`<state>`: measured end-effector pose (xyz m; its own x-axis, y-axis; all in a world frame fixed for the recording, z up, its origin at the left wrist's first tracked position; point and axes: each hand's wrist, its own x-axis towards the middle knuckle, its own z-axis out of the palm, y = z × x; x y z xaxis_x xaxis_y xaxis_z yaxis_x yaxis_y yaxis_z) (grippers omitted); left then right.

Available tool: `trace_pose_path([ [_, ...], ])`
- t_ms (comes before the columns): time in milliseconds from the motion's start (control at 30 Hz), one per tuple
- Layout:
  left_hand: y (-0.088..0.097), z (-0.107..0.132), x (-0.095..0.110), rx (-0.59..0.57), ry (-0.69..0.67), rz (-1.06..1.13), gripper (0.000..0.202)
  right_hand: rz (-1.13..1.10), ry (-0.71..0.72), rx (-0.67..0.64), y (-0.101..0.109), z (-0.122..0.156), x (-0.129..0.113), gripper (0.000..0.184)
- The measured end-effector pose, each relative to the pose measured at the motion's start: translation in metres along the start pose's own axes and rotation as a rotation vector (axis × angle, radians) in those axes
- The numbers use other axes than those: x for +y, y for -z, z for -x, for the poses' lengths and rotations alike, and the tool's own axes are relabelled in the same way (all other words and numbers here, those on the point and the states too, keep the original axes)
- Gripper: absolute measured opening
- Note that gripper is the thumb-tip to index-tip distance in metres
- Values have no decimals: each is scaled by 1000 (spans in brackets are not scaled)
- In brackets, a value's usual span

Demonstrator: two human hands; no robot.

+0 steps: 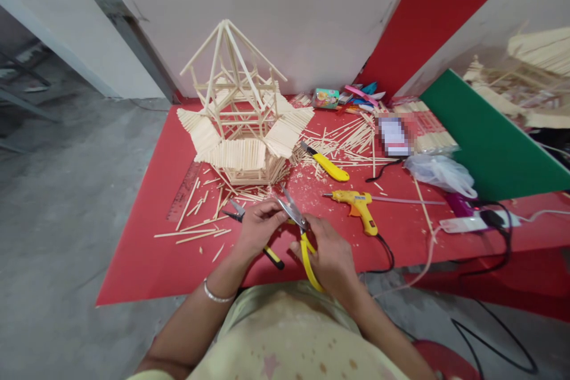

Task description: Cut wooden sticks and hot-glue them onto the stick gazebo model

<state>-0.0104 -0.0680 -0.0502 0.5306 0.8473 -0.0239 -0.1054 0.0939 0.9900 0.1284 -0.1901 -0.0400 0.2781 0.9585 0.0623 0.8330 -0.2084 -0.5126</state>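
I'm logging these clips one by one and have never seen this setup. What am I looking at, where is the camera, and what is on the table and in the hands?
There is no machine here. A person works with two bare hands, and the single picture comes from a camera worn on their head, looking forward and down. The right hand grips the yellow-handled scissors. The left hand pinches at their blades; whether a stick is between its fingers is too small to tell. On the red table stands a stick-built model house, with loose sticks, a yellow hot glue gun, a yellow utility knife, a second small cutter and a power strip.
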Motion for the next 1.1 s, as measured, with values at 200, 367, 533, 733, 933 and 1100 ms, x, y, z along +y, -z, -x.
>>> trace_pose_path([
  [200,1,-1,-5,12,6,20,11,-21,-19,-14,0,0,-1,45],
  [367,1,-2,-6,21,13,22,12,-8,-35,-15,-1,0,0,44],
  [533,-1,-1,-2,30,57,22,12,-19,-40,-17,2,0,-1,43],
  [733,0,-2,-5,14,28,16,10,-20,-37,-8,0,0,0,44],
  [933,0,-2,-7,9,24,41,10,-22,-45,-15,0,0,-1,44],
  [1100,-1,-1,-4,21,25,4,14,-55,-53,-30,2,-1,-1,42],
])
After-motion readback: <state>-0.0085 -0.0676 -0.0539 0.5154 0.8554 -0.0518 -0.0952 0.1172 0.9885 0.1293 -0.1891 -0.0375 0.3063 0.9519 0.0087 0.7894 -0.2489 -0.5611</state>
